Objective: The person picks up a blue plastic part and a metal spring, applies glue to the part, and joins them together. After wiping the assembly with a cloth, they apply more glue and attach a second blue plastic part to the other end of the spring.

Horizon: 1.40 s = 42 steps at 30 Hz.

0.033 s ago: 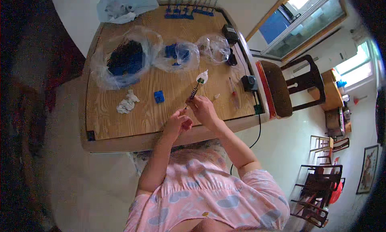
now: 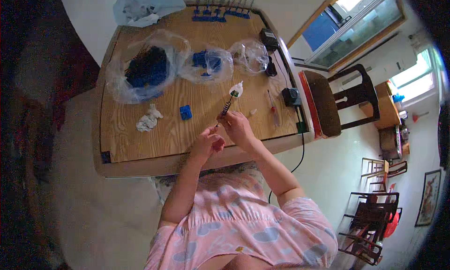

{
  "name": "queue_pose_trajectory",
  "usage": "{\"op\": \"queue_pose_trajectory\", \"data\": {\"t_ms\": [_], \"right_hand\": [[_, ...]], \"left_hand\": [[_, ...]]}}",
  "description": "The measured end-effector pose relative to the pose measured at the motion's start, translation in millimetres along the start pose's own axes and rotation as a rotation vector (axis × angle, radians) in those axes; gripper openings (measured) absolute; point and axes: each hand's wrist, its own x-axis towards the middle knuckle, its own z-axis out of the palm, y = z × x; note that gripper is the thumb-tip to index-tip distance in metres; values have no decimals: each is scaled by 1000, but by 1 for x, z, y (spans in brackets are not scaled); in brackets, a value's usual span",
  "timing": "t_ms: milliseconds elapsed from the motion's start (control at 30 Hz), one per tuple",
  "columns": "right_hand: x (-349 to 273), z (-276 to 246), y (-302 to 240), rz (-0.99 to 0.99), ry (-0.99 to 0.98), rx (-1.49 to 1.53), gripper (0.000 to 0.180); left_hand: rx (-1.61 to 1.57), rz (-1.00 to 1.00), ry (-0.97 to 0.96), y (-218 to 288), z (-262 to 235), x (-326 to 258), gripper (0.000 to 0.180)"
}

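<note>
Near the table's front edge my right hand is closed, its thumb and fingers pinching a dark coil spring. My left hand is closed just below it, fingertips pressed around the thin near end of the spring. Beyond the far end of the coil is a small white squeeze bottle with a green label; I cannot tell whether the two touch. To the left lies a small blue plastic block. A small whitish cap-like piece is right of my right hand.
Clear plastic bags hold dark springs with blue parts and blue pieces. Crumpled tissue lies left, a screwdriver right. Black adapters line the right edge. Blue bases with upright springs stand at the back.
</note>
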Motion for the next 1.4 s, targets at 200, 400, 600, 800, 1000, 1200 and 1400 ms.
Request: {"op": "queue_pose_trajectory", "data": {"t_ms": [200,400,600,800,1000,1200,1400], "right_hand": [[-2,17,24,-94,125,34,10],[-3,13,15,-42,102,54,11],[-3,6,7,-23,83,40,12],[-1,3,4,-22,60,29,11],[1,2,1,-44,44,7,12],[-2,6,9,-60,66,9,18],[0,3,4,-8,-21,-5,19]], "left_hand": [[20,-14,-13,1,0,2,50],[-42,42,-68,-4,-3,2,54],[-20,40,-75,-1,-2,1,58],[-31,15,-36,3,3,-2,57],[-12,11,-51,-3,-3,3,51],[-15,29,-61,-5,-6,5,51],[-42,38,-60,-8,-8,6,51]]}}
